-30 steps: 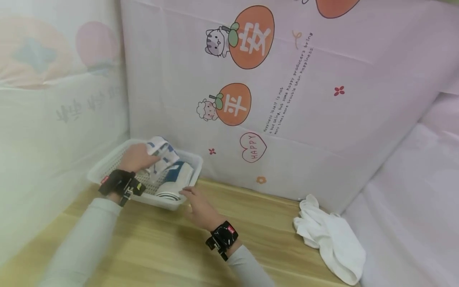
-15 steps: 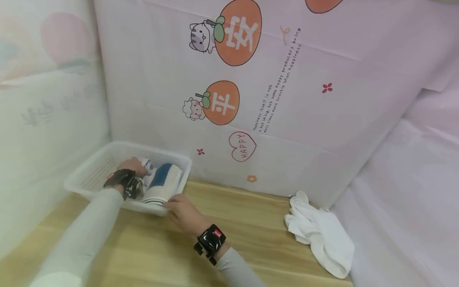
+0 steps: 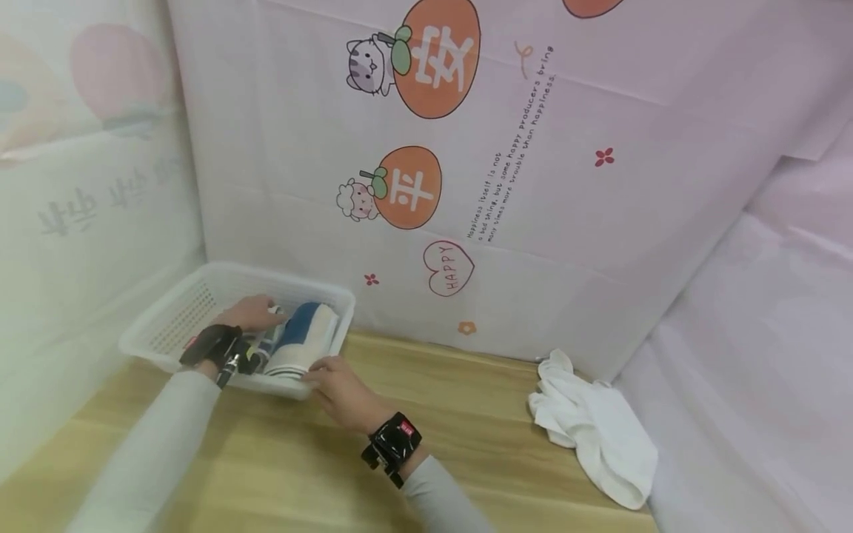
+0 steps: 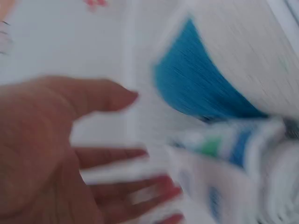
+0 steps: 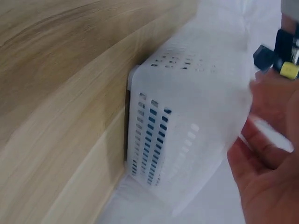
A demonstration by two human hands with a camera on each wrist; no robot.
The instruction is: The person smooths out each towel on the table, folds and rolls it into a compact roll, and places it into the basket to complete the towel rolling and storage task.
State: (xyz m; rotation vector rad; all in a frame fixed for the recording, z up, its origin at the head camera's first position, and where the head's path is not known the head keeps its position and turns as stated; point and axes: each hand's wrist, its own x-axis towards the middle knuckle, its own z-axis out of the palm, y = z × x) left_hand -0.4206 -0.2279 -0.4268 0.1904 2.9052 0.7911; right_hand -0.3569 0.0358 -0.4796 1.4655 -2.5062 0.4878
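Since one second earlier, the patterned cloth (image 4: pixel 210 177) has been lowered from above the far side of the basket (image 3: pixel 183 318) into its interior, where it is now laid along the left side of the blue and white towel (image 3: pixel 309 333). The far end of the towel, previously covered in part by the cloth, has been exposed. The left hand (image 3: pixel 248 314) has been lowered with the cloth and its grip released; thumb and fingers are now spread beside it. Since half a second earlier, the wrist has been shifted slightly left.
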